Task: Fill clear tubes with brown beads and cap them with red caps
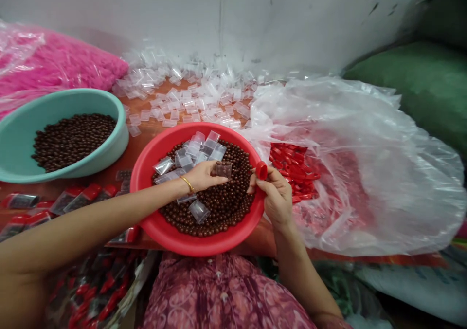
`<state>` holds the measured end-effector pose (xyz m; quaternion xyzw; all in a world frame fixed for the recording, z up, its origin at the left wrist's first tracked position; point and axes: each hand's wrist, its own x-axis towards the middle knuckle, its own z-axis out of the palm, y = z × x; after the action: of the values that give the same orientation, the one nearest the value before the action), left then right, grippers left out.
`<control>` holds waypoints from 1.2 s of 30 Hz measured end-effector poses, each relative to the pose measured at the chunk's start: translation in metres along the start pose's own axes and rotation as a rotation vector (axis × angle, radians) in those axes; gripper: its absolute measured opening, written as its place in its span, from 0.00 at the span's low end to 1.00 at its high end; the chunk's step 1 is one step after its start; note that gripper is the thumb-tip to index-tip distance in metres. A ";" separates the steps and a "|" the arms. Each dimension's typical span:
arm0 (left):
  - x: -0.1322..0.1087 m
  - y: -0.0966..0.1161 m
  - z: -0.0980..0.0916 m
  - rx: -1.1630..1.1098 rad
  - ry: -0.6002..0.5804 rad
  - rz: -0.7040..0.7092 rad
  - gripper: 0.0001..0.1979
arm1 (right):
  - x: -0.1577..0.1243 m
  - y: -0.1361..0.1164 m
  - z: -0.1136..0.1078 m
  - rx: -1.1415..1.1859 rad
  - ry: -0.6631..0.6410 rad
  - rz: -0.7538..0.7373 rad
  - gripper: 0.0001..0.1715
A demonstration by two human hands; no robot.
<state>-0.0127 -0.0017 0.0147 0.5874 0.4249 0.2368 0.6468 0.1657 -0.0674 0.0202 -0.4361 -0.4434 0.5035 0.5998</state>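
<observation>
My left hand (206, 174) reaches over a red basin (197, 245) and grips a small clear plastic box (223, 169) with brown balls inside. Brown balls (219, 217) fill much of the basin, and several clear boxes (199, 211) lie on top of them. At the basin's right rim, my right hand (276, 192) holds a red plastic cap (261, 170) between thumb and fingers. The cap and the box are apart. Just right of that hand, many red caps (292, 166) show in the mouth of a clear plastic bag (350, 110).
A teal basin (120, 139) with brown balls stands at left. Behind it lies a bag of pink pieces (54, 61). Clear boxes (193, 102) are scattered along the wall. Filled red-capped boxes (78, 195) lie at front left, with more in a container (98, 290) below the table edge.
</observation>
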 end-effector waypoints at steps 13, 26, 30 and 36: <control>-0.035 0.016 0.006 -0.301 -0.199 -0.096 0.25 | 0.011 -0.007 0.013 -0.193 -0.057 0.173 0.17; -0.034 0.016 0.007 -0.288 -0.125 0.056 0.22 | 0.008 -0.008 0.016 -0.250 -0.085 0.175 0.17; -0.033 0.014 0.008 -0.181 -0.070 0.133 0.16 | 0.008 -0.004 0.012 -0.239 -0.088 0.142 0.18; -0.034 0.013 0.009 0.168 -0.016 0.284 0.12 | 0.005 -0.007 0.013 -0.446 -0.141 -0.044 0.18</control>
<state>-0.0205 -0.0316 0.0362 0.6954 0.3507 0.2848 0.5589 0.1548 -0.0626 0.0301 -0.5118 -0.5936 0.4092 0.4671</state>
